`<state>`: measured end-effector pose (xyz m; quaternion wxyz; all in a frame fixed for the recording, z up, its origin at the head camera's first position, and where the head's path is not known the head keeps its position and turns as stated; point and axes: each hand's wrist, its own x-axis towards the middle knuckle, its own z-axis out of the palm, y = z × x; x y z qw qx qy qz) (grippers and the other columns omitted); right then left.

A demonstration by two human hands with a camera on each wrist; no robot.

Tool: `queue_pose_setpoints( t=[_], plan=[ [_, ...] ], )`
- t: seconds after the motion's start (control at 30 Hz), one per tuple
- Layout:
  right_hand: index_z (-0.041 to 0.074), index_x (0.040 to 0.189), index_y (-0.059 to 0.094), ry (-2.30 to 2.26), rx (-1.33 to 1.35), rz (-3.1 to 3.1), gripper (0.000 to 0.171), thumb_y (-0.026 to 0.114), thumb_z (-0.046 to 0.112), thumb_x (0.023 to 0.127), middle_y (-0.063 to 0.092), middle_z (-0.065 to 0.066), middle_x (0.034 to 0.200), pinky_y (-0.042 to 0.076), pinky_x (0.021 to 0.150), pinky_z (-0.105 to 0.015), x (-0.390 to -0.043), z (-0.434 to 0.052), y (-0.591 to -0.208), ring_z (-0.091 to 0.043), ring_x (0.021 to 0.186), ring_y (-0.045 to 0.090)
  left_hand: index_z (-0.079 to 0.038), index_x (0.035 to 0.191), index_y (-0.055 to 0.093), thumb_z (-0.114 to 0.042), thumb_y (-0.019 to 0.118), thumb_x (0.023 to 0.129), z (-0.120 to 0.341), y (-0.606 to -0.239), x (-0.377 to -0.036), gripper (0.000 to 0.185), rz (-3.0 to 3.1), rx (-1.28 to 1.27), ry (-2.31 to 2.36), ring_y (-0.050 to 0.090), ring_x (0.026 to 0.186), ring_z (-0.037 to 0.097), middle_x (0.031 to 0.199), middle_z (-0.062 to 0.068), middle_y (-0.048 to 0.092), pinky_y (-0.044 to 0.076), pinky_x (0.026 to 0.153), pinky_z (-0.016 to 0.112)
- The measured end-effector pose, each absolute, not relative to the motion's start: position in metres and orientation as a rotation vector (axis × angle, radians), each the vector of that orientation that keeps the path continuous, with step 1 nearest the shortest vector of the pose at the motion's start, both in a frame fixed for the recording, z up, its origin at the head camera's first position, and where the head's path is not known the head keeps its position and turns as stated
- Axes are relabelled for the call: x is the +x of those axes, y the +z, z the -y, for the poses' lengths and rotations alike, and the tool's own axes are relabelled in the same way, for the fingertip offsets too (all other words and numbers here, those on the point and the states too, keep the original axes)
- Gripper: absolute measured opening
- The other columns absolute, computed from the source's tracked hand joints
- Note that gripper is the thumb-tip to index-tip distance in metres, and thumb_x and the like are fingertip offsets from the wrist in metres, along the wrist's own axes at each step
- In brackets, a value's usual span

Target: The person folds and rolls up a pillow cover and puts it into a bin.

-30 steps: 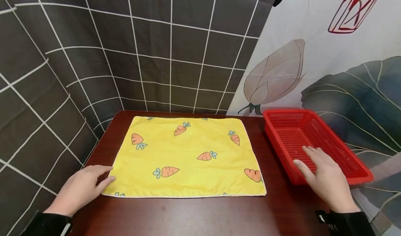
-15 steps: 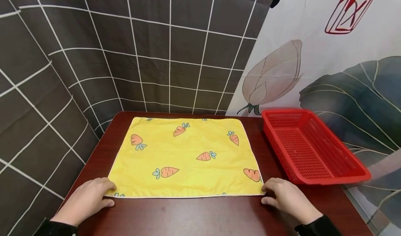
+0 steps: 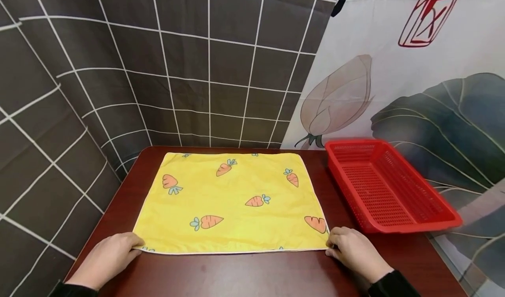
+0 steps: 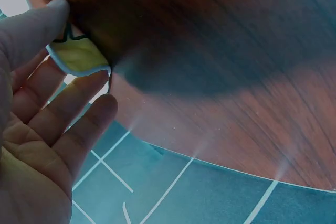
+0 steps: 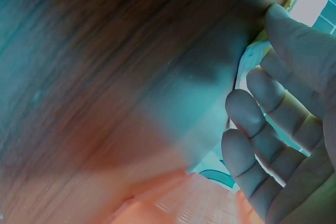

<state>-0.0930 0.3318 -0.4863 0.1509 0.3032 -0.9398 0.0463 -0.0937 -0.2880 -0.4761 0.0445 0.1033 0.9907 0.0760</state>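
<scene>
A yellow cloth point(image 3: 232, 200) printed with orange carrots lies flat on the dark wooden table point(image 3: 244, 275). My left hand point(image 3: 132, 248) is at its near left corner. In the left wrist view the thumb point(image 4: 31, 30) and fingers pinch that corner point(image 4: 79, 59), which is lifted slightly. At the near right corner is my right hand point(image 3: 330, 244). The right wrist view shows its thumb point(image 5: 299, 40) and fingers pinching the white-edged corner point(image 5: 251, 59).
An empty red perforated plastic basket point(image 3: 398, 228) stands on the table's right side, close to my right hand. A dark checked curtain point(image 3: 118, 69) hangs behind and to the left, and a flower-printed curtain point(image 3: 414, 91) to the right. The table's left edge is near my left hand.
My right hand left the red basket and came to the cloth's near right corner. My left hand slid back to the near left corner. Both now pinch the corners.
</scene>
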Motion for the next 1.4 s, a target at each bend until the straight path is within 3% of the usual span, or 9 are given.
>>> queue_pose_setpoints(
  t=[0.4,0.57,0.8,1.4],
  plan=[
    [0.027,0.072,0.067,0.132,0.890,2.625,0.034,0.099,0.020,0.062,0.060,0.016,0.081,0.048,0.066,-0.026,-0.090,-0.333,-0.496,-0.008,0.074,0.054,-0.027,0.082,0.073,-0.019,0.088,0.085,0.289,-0.486,-0.088,0.017,-3.030,0.290,0.263,0.050,0.066,0.010,0.072,-0.010,0.064,0.048,0.063,0.035],
    [0.028,0.075,0.062,0.138,0.844,2.682,0.039,0.099,0.021,0.064,0.057,0.019,0.076,0.046,0.062,-0.026,-0.089,-0.332,-0.497,-0.003,0.069,0.051,-0.022,0.087,0.075,-0.018,0.089,0.084,0.289,-0.487,-0.088,0.014,-3.041,0.284,0.287,0.053,0.070,0.010,0.079,-0.009,0.068,0.052,0.066,0.036],
    [0.027,0.077,0.065,0.160,0.856,2.680,0.037,0.098,0.016,0.065,0.060,0.017,0.077,0.049,0.063,-0.028,-0.089,-0.332,-0.496,-0.004,0.069,0.056,-0.025,0.084,0.074,-0.015,0.088,0.084,0.293,-0.488,-0.088,0.017,-3.078,0.336,0.301,0.058,0.071,0.008,0.080,-0.012,0.068,0.054,0.067,0.034],
    [0.027,0.078,0.065,0.181,0.837,2.635,0.030,0.091,0.012,0.074,0.060,0.018,0.075,0.051,0.063,-0.027,-0.094,-0.333,-0.489,-0.002,0.068,0.056,-0.016,0.089,0.082,-0.017,0.085,0.088,0.297,-0.482,-0.092,0.004,-3.168,0.266,0.378,0.076,0.085,0.026,0.090,0.002,0.081,0.061,0.078,0.050]
  ],
)
